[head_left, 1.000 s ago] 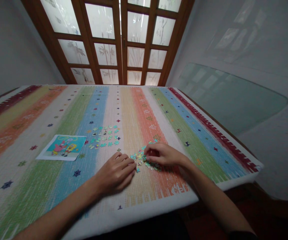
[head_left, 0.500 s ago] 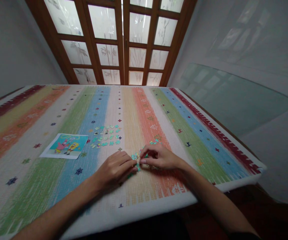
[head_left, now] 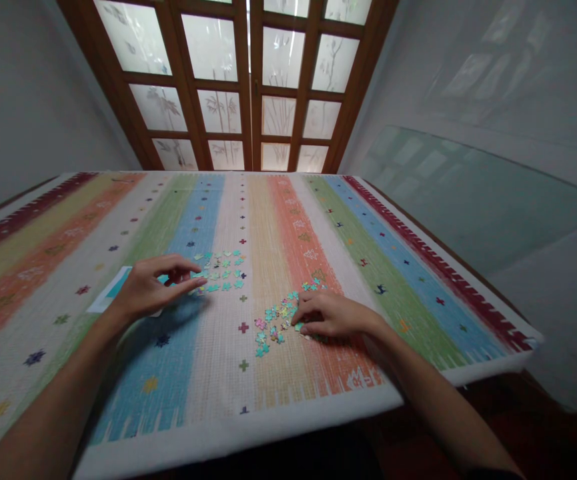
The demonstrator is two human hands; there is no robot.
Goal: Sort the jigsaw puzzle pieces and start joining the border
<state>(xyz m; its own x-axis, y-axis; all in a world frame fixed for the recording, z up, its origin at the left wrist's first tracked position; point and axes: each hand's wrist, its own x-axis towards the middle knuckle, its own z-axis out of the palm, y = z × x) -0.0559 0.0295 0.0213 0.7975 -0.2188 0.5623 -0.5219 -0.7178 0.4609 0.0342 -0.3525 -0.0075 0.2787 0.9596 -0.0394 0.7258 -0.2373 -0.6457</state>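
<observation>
My left hand [head_left: 155, 285] hovers at the left edge of rows of spaced-out jigsaw pieces [head_left: 225, 274]. Its thumb and index finger nearly meet, with a small teal puzzle piece seemingly between the tips. Under its wrist and palm, a picture sheet [head_left: 102, 297] is mostly covered. To the right, my right hand [head_left: 329, 315] rests at a loose pile of jigsaw pieces [head_left: 273, 321], teal, pink and yellow. Its fingers are curled in a pinch, with a teal piece showing at the tips. Part of the pile is hidden beneath that hand.
A striped, patterned cloth [head_left: 208, 373] covers the table up to its white front edge [head_left: 248, 427]. Wooden doors with frosted panes [head_left: 218, 110] stand beyond the far edge. A pale wall [head_left: 543, 133] runs along the right.
My left hand has left the loose pile and moved left to the spaced rows, now covering much of the picture sheet. My right hand has shifted slightly right, uncovering more of the pile.
</observation>
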